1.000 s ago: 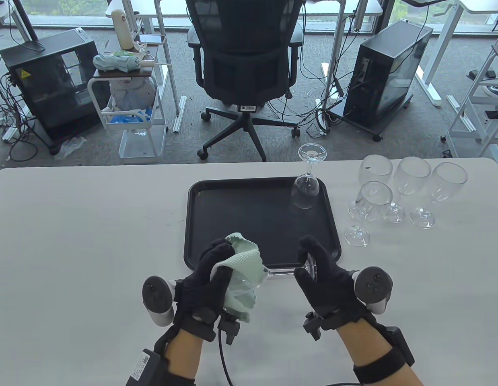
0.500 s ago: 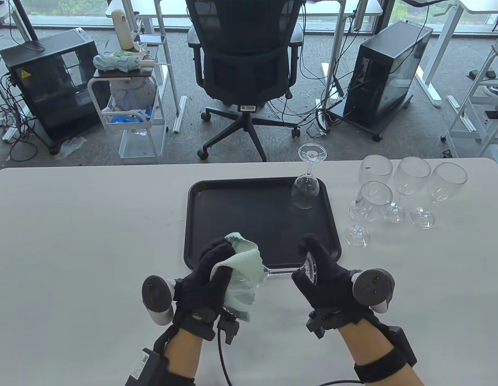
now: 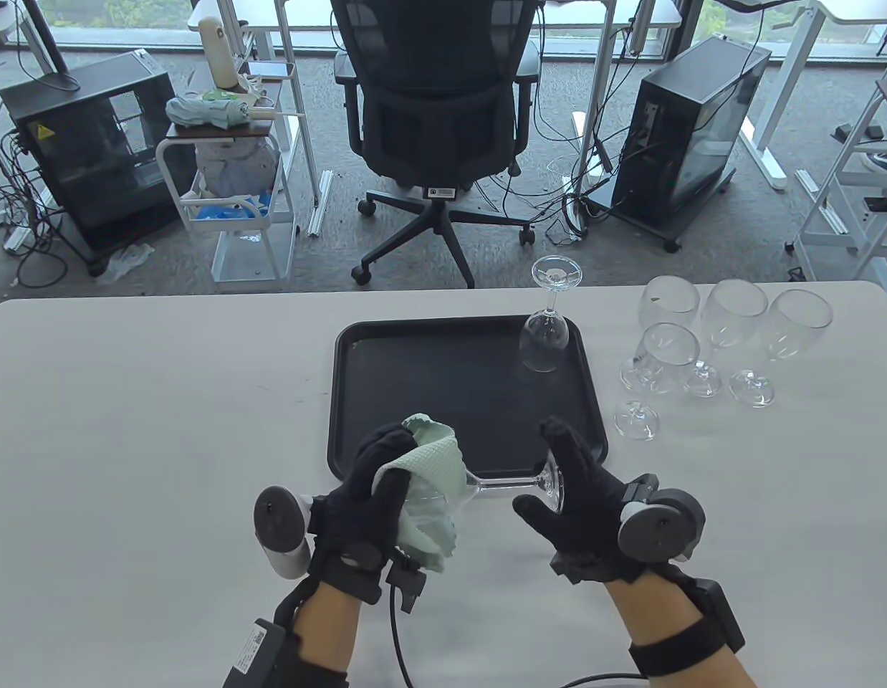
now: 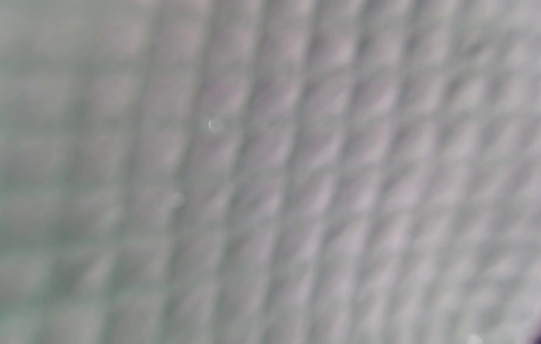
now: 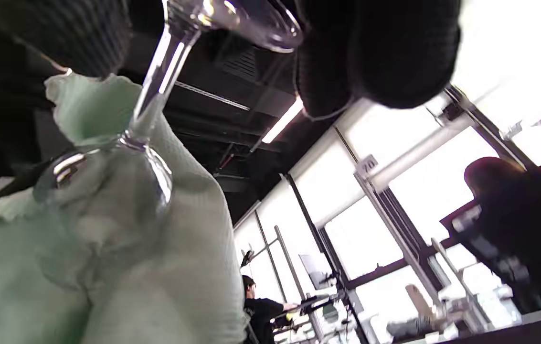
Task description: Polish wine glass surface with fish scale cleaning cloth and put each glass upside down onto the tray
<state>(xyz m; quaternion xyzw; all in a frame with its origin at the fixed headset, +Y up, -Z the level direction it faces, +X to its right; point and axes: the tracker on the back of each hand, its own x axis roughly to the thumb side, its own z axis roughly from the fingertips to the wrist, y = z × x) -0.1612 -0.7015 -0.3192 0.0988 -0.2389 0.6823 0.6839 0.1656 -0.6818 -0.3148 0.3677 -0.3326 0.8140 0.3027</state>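
A clear wine glass (image 3: 501, 484) lies sideways in the air above the table's near middle. My left hand (image 3: 375, 476) grips its bowl through a pale green fish scale cloth (image 3: 433, 494) that wraps most of the bowl. My right hand (image 3: 558, 476) pinches the round foot (image 3: 553, 481) between thumb and fingers. In the right wrist view the stem (image 5: 155, 81) runs down into the cloth-wrapped bowl (image 5: 108, 200). Blurred cloth weave (image 4: 270, 172) fills the left wrist view. A black tray (image 3: 415, 387) lies just beyond my hands, with one glass (image 3: 545, 337) upside down in its far right corner.
Several upright wine glasses (image 3: 730, 322) stand on the white table (image 3: 128, 430) to the right of the tray. Beyond the table's far edge are a black office chair (image 3: 436, 107), a white cart (image 3: 236, 179) and computer cases.
My right hand has rolled at the wrist, its tracker swinging lower and to the right, turning the glass foot. The left hand and cloth shifted only slightly.
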